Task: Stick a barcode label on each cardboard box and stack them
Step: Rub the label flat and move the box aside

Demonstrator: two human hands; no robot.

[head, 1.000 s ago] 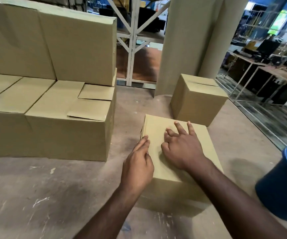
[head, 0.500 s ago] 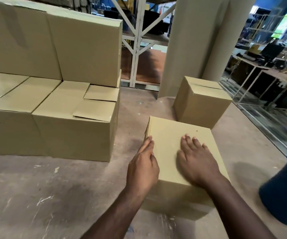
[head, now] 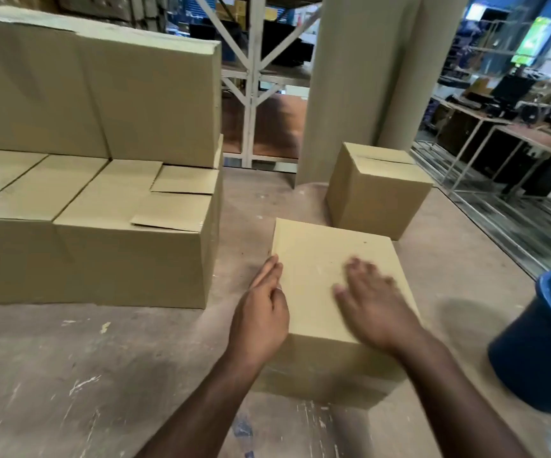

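A small cardboard box [head: 330,276] is sitting on the worn, paint-flecked surface [head: 69,375], toward its near right part, with both of the person's hands on it. The left hand [head: 260,317] is lying against the box's left side at the top edge, its fingers straight and together, pressing the cardboard rather than curling round it. The right hand [head: 371,307] is lying palm down on the box's top face, fingers spread and nearly straight; it is blurred, so the exact fingertip contact is hard to read. I cannot tell whether a barcode label is lying on the top face or under the palm.

Just behind this box, toward the far right of the surface, a second closed box [head: 375,193] is standing upright, close to it, though whether they touch is unclear. Behind that one a tall roll of brown paper [head: 360,81] is standing on end. Along the left edge a row of larger boxes [head: 108,246] is sitting side by side, one with loose flaps on top, and a long carton [head: 95,94] is resting on them at the back. A blue bucket [head: 542,345] is showing at the right edge of the view, beyond the surface's right edge.
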